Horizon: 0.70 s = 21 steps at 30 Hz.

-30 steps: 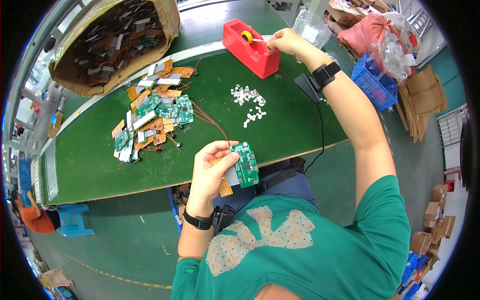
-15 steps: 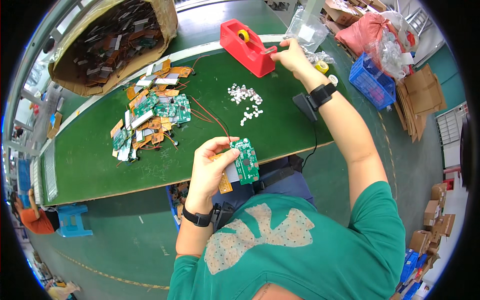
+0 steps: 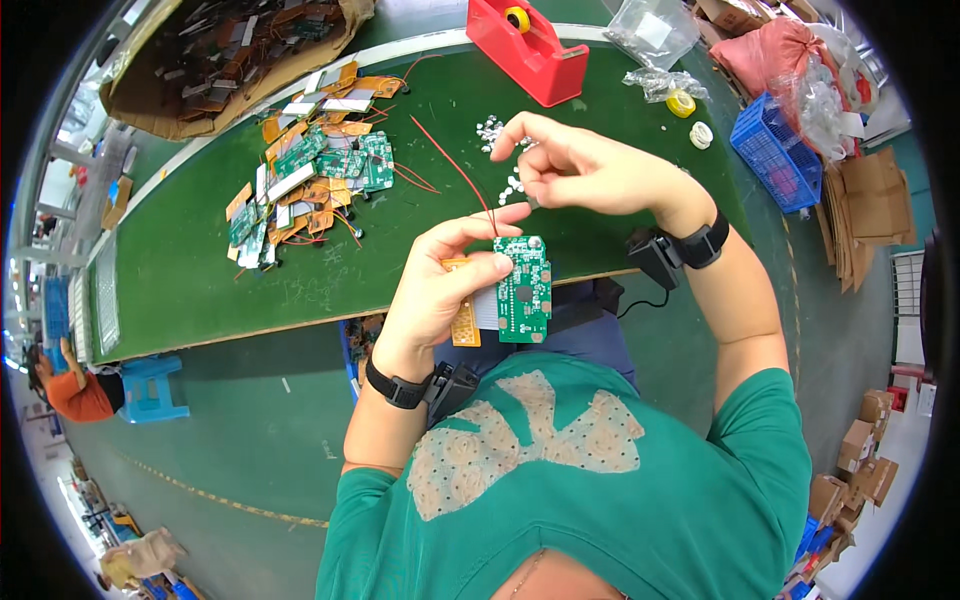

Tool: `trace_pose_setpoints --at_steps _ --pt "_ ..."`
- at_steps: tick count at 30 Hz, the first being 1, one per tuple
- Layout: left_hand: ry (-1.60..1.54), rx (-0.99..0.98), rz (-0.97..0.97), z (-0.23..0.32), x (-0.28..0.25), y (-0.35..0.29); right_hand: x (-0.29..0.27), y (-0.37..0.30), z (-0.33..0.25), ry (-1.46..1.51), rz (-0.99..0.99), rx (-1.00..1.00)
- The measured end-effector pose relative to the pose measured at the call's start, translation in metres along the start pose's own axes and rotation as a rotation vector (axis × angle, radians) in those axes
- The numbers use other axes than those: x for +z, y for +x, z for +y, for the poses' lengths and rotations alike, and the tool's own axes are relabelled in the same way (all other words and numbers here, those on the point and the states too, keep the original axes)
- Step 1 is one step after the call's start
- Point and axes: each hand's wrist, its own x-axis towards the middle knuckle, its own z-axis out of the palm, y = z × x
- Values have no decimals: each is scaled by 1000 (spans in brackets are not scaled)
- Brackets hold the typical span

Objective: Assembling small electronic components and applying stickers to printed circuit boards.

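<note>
A green circuit board point(image 3: 525, 295) is pinched between the thumb and fingers of my left hand point(image 3: 430, 280), just above the table's near edge. Beside the board hang an orange flex strip point(image 3: 465, 318) and a grey-white flat piece point(image 3: 487, 308), and a thin red wire point(image 3: 455, 165) rises from its top. My right hand point(image 3: 590, 170) is a little above and right of the board, thumb and middle fingers drawn together near its top edge. Whatever sits at those fingertips is too small to make out. Small white pieces point(image 3: 510, 190) lie behind this hand, partly hidden.
A red tape dispenser point(image 3: 530, 55) with yellow tape stands at the back. Left lies a pile of circuit boards point(image 3: 310, 165) before a large carton point(image 3: 150, 100) of similar parts. Tape rolls point(image 3: 681, 103) and plastic bags point(image 3: 655, 35) are right; a blue crate point(image 3: 775, 150) stands beyond.
My right hand has moved from the tape dispenser's cutting end down to near the board. The left hand still holds the board, now turned more upright. The whole view has shifted.
</note>
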Motion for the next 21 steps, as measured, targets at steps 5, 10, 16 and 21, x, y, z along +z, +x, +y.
trace_pose_setpoints --at_steps 5,10,16,21 --pt "2 -15 2 -3 3 -3 15 -3 -13 -403 55 -11" --pt "5 30 46 -6 0 -5 26 -8 -1 -729 309 -253" --pt "-3 62 60 2 1 -8 27 -15 29 422 389 181" --pt "32 82 63 1 1 -6 37 -13 34 579 345 186"
